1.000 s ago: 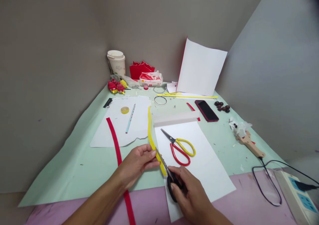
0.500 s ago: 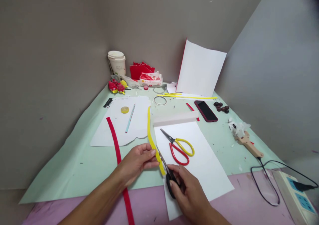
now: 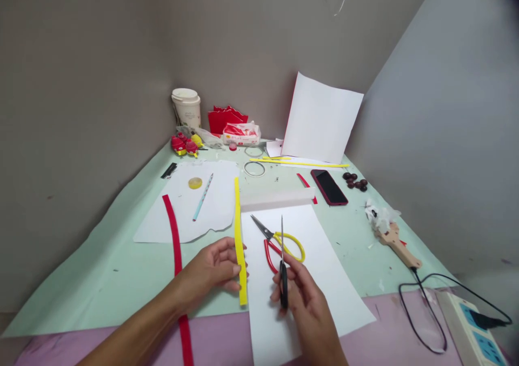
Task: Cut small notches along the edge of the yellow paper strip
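My left hand point(image 3: 211, 271) pinches a long yellow strip point(image 3: 239, 231) near its lower end; the strip lies straight along the left edge of a white sheet point(image 3: 320, 268). My right hand point(image 3: 302, 295) grips black-handled scissors point(image 3: 283, 268), blades closed and pointing up, away from the strip. A second pair of scissors with red and yellow handles point(image 3: 279, 241) lies on the white sheet just behind my right hand. A red strip point(image 3: 175, 241) runs down the table to the left of my left forearm.
A pencil point(image 3: 201, 197) and tape roll point(image 3: 195, 183) lie on another white sheet. A phone point(image 3: 328, 187), dark beads point(image 3: 354, 180), a wooden-handled tool point(image 3: 395, 241), a power strip point(image 3: 470, 328) with cable, a cup point(image 3: 186, 106) and an upright white sheet point(image 3: 320, 118) stand around.
The black scissors came off the yellow strip and swung upright, blades closed. The strip now lies straighter, and the view shifted slightly.
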Motion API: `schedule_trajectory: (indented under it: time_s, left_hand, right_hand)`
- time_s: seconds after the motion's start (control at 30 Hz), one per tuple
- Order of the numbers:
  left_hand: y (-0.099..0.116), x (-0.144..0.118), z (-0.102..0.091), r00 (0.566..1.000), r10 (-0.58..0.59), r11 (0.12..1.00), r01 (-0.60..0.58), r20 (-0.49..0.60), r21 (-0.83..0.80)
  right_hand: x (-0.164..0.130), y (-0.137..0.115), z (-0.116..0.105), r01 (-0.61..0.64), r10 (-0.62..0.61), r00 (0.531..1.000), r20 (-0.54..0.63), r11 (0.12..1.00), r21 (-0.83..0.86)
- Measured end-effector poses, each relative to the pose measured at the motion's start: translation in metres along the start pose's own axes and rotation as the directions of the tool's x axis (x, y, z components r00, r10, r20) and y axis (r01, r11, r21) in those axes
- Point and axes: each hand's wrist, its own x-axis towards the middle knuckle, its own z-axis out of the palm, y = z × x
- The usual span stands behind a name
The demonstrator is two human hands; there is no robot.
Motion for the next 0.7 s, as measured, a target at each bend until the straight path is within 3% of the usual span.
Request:
schedule_trajectory:
  time_s: [0.2, 0.3, 0.4, 0.47, 0.7]
  left_hand:
    - [-0.006, 0.003, -0.004, 1.0, 0.012, 1.0, -0.011, 0.026, -0.017]
    - [-0.004, 0.003, -0.004, 0.999, -0.028, 1.0, 0.028, 0.038, -0.002]
    - [-0.002, 0.002, -0.004, 0.997, -0.05, 0.999, 0.049, 0.052, 0.02]
    - [-0.003, 0.001, -0.005, 0.997, -0.043, 0.999, 0.042, 0.064, 0.026]
    - [-0.008, 0.001, -0.005, 0.998, -0.011, 0.994, 0.003, 0.066, 0.111]
  right_hand:
    - [0.005, 0.009, 0.005, -0.094, 0.082, 0.995, 0.065, 0.969, 0.23]
    - [0.006, 0.013, 0.007, -0.091, 0.079, 0.995, 0.068, 0.977, 0.19]
    - [0.007, 0.015, 0.007, -0.156, 0.148, 0.986, 0.081, 0.982, 0.106]
    - [0.007, 0.015, 0.006, -0.201, 0.187, 0.977, 0.106, 0.97, 0.139]
    - [0.006, 0.011, -0.002, -0.386, 0.245, 0.911, 0.331, 0.789, 0.478]
